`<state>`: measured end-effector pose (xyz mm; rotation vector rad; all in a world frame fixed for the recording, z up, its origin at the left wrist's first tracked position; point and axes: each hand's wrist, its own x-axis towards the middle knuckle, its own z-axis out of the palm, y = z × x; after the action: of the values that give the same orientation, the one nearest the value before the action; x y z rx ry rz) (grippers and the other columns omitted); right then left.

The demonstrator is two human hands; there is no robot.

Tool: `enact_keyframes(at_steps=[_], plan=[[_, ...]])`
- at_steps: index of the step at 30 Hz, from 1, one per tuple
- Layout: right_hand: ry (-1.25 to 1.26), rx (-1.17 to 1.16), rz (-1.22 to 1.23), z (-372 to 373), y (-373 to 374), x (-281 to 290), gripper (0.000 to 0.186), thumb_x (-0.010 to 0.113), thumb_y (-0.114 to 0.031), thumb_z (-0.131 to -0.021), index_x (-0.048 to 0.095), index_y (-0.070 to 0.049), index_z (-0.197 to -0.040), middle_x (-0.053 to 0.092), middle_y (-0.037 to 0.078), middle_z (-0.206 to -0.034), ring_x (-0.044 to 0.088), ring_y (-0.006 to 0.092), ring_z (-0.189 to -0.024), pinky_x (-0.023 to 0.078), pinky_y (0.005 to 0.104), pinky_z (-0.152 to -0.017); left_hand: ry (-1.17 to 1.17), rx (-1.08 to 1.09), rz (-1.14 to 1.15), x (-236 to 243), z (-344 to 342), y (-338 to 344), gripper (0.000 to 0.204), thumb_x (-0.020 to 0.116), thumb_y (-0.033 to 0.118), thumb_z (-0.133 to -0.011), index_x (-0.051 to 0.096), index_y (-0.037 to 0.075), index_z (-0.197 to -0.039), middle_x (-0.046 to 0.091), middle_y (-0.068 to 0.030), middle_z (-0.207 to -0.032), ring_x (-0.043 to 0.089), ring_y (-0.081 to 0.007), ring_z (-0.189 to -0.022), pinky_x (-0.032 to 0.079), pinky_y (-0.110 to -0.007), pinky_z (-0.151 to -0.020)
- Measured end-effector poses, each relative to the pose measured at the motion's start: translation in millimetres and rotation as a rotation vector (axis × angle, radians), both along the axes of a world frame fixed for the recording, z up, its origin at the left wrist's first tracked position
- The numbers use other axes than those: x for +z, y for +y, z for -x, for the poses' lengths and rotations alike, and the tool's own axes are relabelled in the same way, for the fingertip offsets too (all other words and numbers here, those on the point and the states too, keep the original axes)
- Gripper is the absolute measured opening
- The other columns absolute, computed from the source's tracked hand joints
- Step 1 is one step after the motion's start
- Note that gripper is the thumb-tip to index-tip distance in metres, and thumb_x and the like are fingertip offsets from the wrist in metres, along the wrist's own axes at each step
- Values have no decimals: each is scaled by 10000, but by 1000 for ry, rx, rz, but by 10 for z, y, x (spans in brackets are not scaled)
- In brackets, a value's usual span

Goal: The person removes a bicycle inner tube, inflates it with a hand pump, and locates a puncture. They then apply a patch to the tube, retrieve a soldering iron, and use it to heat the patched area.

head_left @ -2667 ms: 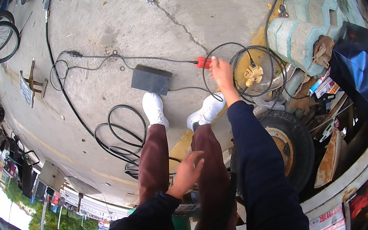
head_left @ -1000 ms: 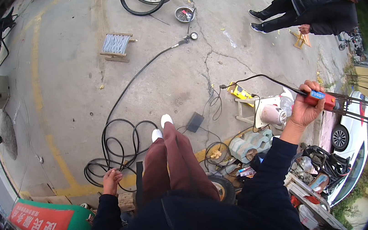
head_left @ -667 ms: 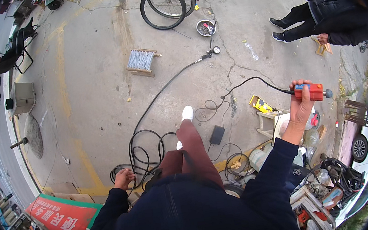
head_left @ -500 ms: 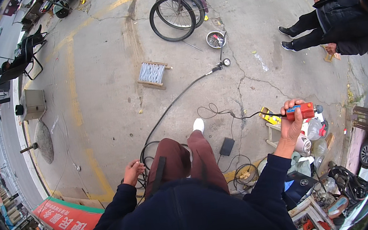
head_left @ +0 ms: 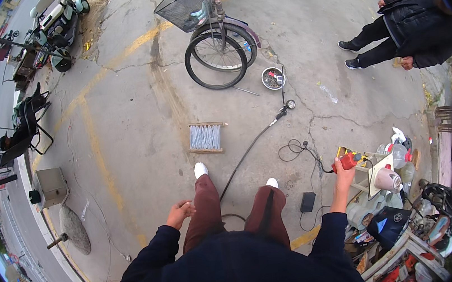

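My right hand (head_left: 344,169) is closed around a small red power tool (head_left: 348,161) with a dark grey tip. A black cord runs from its left end down to the ground, beside a flat black box (head_left: 308,202) that looks like an adapter. Below the tool is a wooden-framed stool (head_left: 362,180) cluttered with containers. My left hand (head_left: 181,213) hangs just left of my left knee, its fingers loosely bent and apart, with nothing seen in them. A black air hose (head_left: 250,152) with a round pressure gauge (head_left: 290,104) lies ahead of my feet.
A folding stool (head_left: 206,138) with a grey corded seat stands ahead. Beyond it are a basket cycle (head_left: 216,57) and a metal bowl (head_left: 273,79). A person in black (head_left: 415,27) stands at right. Tools and bottles crowd the near right; a stone disc (head_left: 74,230) lies left.
The view has shifted as I stepped forward, and the folding stool is now nearer my feet. My right hand has come lower with the red tool, over the stool of containers.
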<state>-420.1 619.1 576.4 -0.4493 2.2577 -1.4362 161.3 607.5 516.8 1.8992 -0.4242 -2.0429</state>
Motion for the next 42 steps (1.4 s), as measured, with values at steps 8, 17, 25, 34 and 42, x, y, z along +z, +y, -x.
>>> enact_keyframes(at_steps=[8,17,25,34,42], plan=[[-113,51,-150,-1007,55,-1106,497,764,-29,-762,529,-44,-1200,582,41,-975,569,117,-769,501,284,-680,-82,292,-45,-702,-511,-1391,306,503,156,-974,499,1,-1237,621,-147,-1013,646,-239,-866,541,-356,-776],[6,470,-445,-1177,-1551,-2265,458,808,-75,-667,580,-54,-1063,628,144,-955,610,331,-877,480,400,-820,-32,80,-88,-1262,404,-2353,430,529,172,-961,459,-3,-1348,630,-117,-1077,621,-206,-956,507,-314,-803],[492,655,-515,-1461,-2988,-2676,501,697,96,-647,590,-58,-1111,573,150,-1041,523,377,-1027,427,468,-876,-188,-459,31,-3218,796,-2915,402,597,215,-923,576,-19,-1248,650,-118,-1131,619,-229,-1029,475,-339,-879],[359,767,-477,-1960,-3534,-3521,437,678,87,-640,615,-41,-1053,574,140,-1032,525,352,-1014,427,421,-875,-416,-1148,636,-5239,1040,-3446,397,501,378,-955,683,25,-969,673,-210,-988,628,-384,-927,495,-473,-801],[155,974,-505,-1585,-4056,-3441,444,693,101,-620,606,-39,-1032,574,127,-970,554,328,-928,460,386,-783,-161,-1638,381,-5623,875,-2995,652,340,456,-996,640,31,-602,626,-218,-634,620,-417,-611,495,-523,-597]])
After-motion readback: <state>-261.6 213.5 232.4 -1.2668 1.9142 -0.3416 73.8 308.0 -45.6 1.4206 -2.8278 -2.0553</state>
